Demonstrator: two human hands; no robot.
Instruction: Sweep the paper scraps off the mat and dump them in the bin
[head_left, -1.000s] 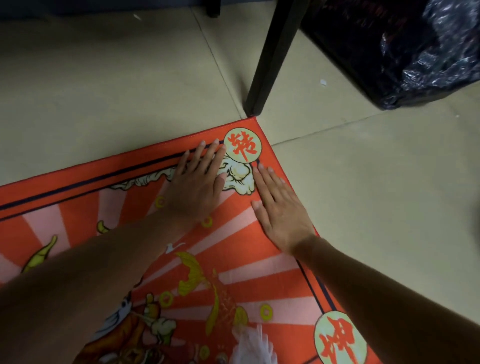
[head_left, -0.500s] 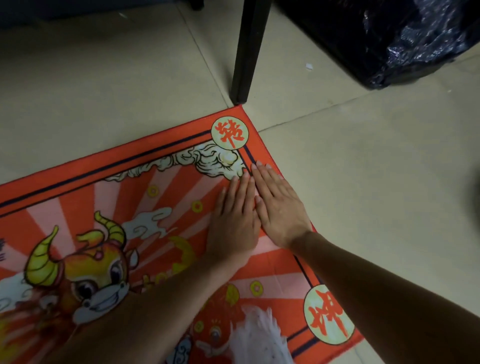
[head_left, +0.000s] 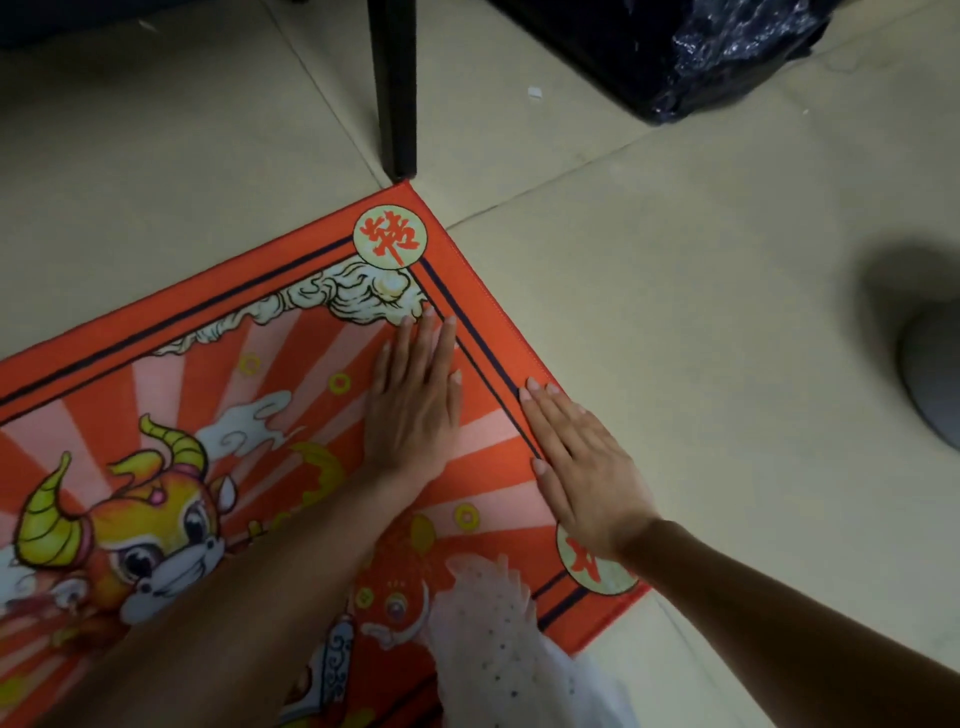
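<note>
On the pale tiled floor (head_left: 701, 338), crossed by thin grout lines, lay an orange-red mat (head_left: 218, 364) printed with a horned cartoon animal, clouds, coins and round badges at its corners. Its far corner touched or nearly touched the foot of a black furniture leg (head_left: 397, 88), which stood upright just beyond the mat. Farther back to the right sat the bin (head_left: 675, 47), dark and lined with a crinkled black bag, well apart from the mat. One small white paper scrap (head_left: 534, 92) lay on the tiles between the leg and the bin; no scraps could be made out on the mat itself. The left hand (head_left: 413, 410) pressed flat on the mat near its far corner, fingers straight and together, holding nothing. The right hand (head_left: 582, 462) lay flat along the mat's right edge, fingers likewise straight, gripping nothing, apart from the left. A white speckled piece of fabric (head_left: 498, 639) covered the mat's near edge. A blurred grey rounded object (head_left: 935, 384) rested on the floor at the far right.
</note>
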